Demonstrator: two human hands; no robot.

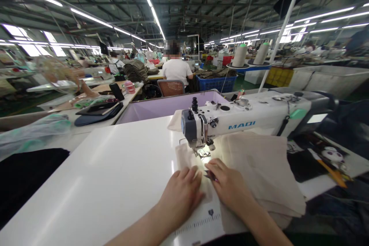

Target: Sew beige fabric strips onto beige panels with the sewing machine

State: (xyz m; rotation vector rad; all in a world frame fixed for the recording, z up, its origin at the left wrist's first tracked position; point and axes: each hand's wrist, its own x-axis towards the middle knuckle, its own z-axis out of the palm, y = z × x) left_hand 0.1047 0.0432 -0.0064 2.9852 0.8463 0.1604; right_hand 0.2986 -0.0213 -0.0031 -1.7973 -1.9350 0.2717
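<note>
Beige fabric (253,161) lies under and to the right of the head of a white sewing machine (239,117), whose lamp lights the needle area. A narrower beige piece (184,155) extends to the left of the presser foot (204,154). My left hand (184,190) rests on this narrower piece just in front of the foot, fingers bent and close together. Beside it, my right hand (227,180) is closed around a small dark tool (211,175), which looks like thread snips, its tip pointing left near the fabric edge.
A lilac-lined bin (170,107) stands behind the white table (115,161). Thread cones (240,55) rise behind the machine. A black cloth and an orange-handled item (331,169) lie right. A person (175,70) sits ahead, facing away.
</note>
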